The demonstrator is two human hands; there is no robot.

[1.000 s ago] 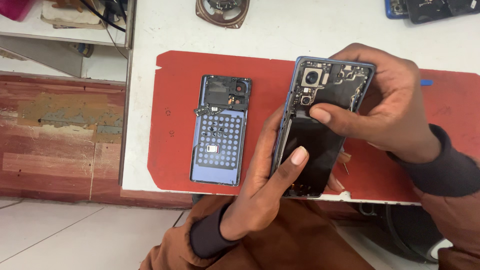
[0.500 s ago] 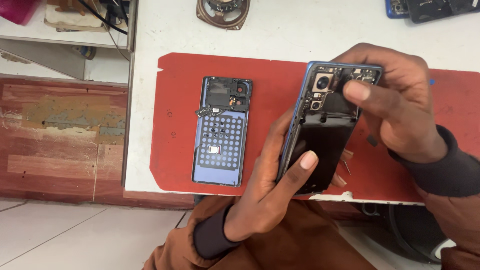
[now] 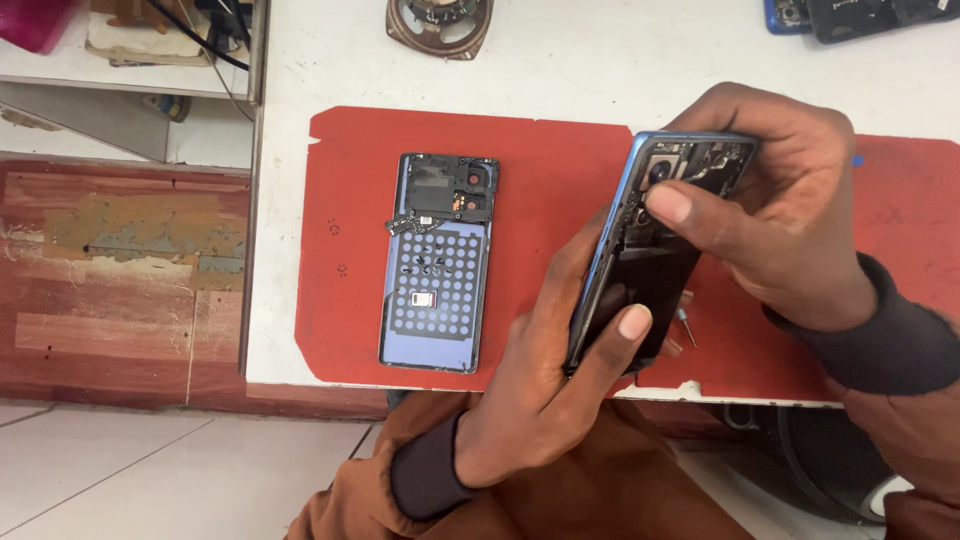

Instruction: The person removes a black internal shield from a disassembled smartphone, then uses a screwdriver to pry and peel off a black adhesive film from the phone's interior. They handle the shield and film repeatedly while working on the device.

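Blue-framed opened phone [image 3: 650, 250], back cover off, held tilted on edge above the red work mat [image 3: 550, 160], near the front edge of the white table [image 3: 620, 70]. Left hand [image 3: 545, 380] wraps its lower end, fingers curled around the frame, thumb on the dark inner face. Right hand [image 3: 790, 210] closes over the camera end, thumb pressed onto the exposed board. Removed blue back cover [image 3: 438, 262] lies flat on the mat, inside up, well left of the hands. Small speaker [image 3: 440, 22] sits at the table's far edge. More phones [image 3: 850, 14] far right corner.
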